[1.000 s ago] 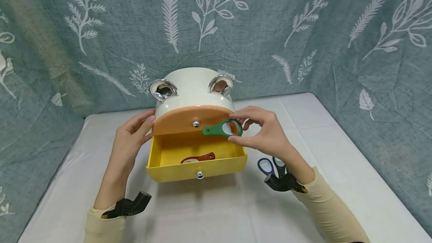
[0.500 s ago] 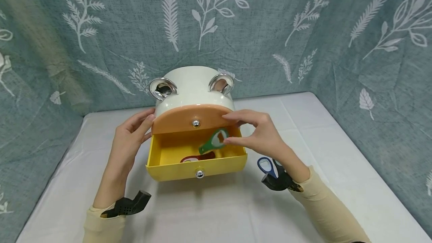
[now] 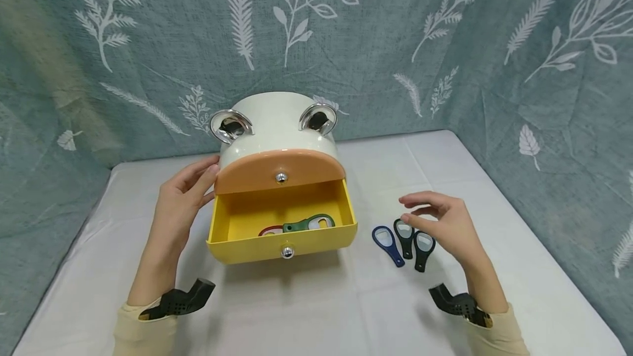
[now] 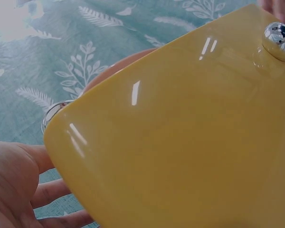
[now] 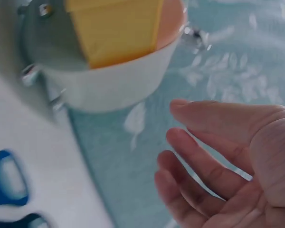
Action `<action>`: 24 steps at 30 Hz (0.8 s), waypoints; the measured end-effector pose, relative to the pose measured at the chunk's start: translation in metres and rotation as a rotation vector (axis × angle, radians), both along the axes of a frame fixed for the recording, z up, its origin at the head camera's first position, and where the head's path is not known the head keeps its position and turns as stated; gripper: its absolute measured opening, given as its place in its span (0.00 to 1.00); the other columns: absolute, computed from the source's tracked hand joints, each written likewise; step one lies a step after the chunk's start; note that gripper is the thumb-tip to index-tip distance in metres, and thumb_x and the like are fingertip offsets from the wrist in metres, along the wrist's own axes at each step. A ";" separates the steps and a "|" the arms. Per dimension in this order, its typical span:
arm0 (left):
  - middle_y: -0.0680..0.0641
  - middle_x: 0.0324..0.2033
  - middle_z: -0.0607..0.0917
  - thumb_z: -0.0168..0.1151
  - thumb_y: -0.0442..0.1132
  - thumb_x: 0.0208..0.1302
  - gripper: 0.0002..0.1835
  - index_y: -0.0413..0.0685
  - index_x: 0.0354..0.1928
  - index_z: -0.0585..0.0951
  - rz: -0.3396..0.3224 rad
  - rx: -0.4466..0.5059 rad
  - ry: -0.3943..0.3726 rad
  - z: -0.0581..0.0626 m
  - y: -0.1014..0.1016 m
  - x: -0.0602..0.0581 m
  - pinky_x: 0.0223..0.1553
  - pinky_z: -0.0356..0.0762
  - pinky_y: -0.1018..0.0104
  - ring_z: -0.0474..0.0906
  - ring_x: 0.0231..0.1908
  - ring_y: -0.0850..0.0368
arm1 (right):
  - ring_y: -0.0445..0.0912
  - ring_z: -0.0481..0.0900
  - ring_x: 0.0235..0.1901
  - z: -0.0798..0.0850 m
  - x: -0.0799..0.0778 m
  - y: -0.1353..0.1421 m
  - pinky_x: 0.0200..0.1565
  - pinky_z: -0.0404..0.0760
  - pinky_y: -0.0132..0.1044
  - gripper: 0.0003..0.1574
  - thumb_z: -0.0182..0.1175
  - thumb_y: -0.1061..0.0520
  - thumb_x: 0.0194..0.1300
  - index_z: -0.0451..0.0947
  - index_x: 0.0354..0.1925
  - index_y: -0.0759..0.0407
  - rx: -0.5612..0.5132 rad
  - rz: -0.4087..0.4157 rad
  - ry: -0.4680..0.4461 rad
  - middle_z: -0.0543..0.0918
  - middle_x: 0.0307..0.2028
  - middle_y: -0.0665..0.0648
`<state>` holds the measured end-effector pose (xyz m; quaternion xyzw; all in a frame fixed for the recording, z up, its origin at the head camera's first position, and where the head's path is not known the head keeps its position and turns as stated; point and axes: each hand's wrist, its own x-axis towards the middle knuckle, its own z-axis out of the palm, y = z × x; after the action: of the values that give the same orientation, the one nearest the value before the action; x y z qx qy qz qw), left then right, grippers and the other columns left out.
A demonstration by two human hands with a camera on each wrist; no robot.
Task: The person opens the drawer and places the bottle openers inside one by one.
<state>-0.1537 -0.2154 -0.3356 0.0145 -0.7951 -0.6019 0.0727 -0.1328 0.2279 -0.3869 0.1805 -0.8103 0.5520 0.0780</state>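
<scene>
In the yellow drawer (image 3: 282, 244) lie two flat ring-headed openers (image 3: 298, 226), green and red; toward the surface's (image 3: 306, 312) right edge, one blue opener (image 3: 392, 250) and two dark openers (image 3: 407, 247). Unclenched left grip (image 3: 180, 199) touches the white cabinet (image 3: 277, 131); right grip (image 3: 448, 225) hovers, parted.

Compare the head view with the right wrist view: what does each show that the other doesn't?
Only the head view shows the left hand, the red opener and the green opener. Only the right wrist view shows what look like shiny feet under the white box. Both share that box, its yellow drawer, the blue opener and the right hand.
</scene>
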 end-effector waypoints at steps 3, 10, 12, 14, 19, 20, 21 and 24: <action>0.43 0.63 0.73 0.56 0.58 0.70 0.32 0.48 0.70 0.71 -0.004 0.009 0.005 0.000 0.000 0.000 0.50 0.78 0.67 0.72 0.58 0.51 | 0.52 0.80 0.48 -0.016 0.003 0.004 0.50 0.81 0.44 0.19 0.73 0.63 0.58 0.84 0.49 0.57 0.041 -0.001 -0.061 0.84 0.48 0.57; 0.46 0.59 0.75 0.58 0.56 0.70 0.31 0.48 0.68 0.73 -0.010 0.044 0.013 -0.001 -0.001 0.000 0.47 0.78 0.74 0.72 0.56 0.55 | 0.60 0.77 0.52 -0.033 -0.013 0.005 0.53 0.78 0.53 0.25 0.75 0.59 0.55 0.83 0.52 0.57 0.111 0.124 -0.179 0.82 0.52 0.61; 0.46 0.60 0.75 0.58 0.56 0.70 0.31 0.48 0.69 0.73 -0.010 0.036 0.012 -0.002 0.000 -0.001 0.47 0.78 0.73 0.72 0.56 0.55 | 0.61 0.77 0.51 -0.037 -0.016 0.004 0.52 0.79 0.53 0.26 0.75 0.60 0.55 0.83 0.53 0.60 0.115 0.128 -0.202 0.82 0.52 0.62; 0.45 0.61 0.75 0.57 0.56 0.70 0.31 0.48 0.69 0.72 -0.009 0.025 0.010 -0.002 0.000 -0.001 0.48 0.78 0.72 0.72 0.56 0.55 | 0.60 0.77 0.51 -0.041 -0.018 0.003 0.52 0.79 0.51 0.26 0.75 0.61 0.55 0.82 0.53 0.62 0.125 0.128 -0.216 0.82 0.52 0.62; 0.44 0.62 0.74 0.57 0.56 0.70 0.31 0.47 0.69 0.72 -0.006 0.029 0.016 -0.002 0.000 0.000 0.47 0.78 0.73 0.71 0.57 0.54 | 0.58 0.78 0.52 -0.049 -0.022 0.000 0.51 0.80 0.48 0.27 0.75 0.64 0.54 0.82 0.53 0.65 0.133 0.109 -0.231 0.82 0.52 0.62; 0.43 0.62 0.74 0.58 0.55 0.70 0.31 0.47 0.69 0.72 -0.006 0.031 0.019 -0.002 0.000 0.000 0.47 0.78 0.73 0.71 0.57 0.54 | 0.58 0.78 0.51 -0.051 -0.023 0.000 0.51 0.81 0.48 0.28 0.75 0.64 0.54 0.82 0.54 0.65 0.135 0.105 -0.233 0.82 0.52 0.62; 0.43 0.62 0.74 0.58 0.55 0.70 0.31 0.47 0.69 0.72 -0.006 0.032 0.022 -0.002 0.000 0.000 0.47 0.78 0.73 0.71 0.57 0.54 | 0.58 0.78 0.51 -0.052 -0.023 -0.001 0.50 0.81 0.48 0.28 0.75 0.63 0.53 0.82 0.54 0.65 0.138 0.101 -0.236 0.82 0.52 0.62; 0.43 0.62 0.73 0.57 0.55 0.71 0.31 0.47 0.69 0.72 -0.006 0.022 0.027 -0.002 0.000 0.000 0.47 0.78 0.72 0.71 0.58 0.53 | 0.58 0.79 0.50 -0.056 -0.025 -0.002 0.50 0.81 0.48 0.28 0.75 0.63 0.53 0.82 0.54 0.64 0.159 0.096 -0.246 0.82 0.52 0.62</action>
<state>-0.1541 -0.2158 -0.3371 0.0048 -0.7874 -0.6110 0.0817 -0.1582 0.2259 -0.4428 0.1558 -0.8453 0.5071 -0.0630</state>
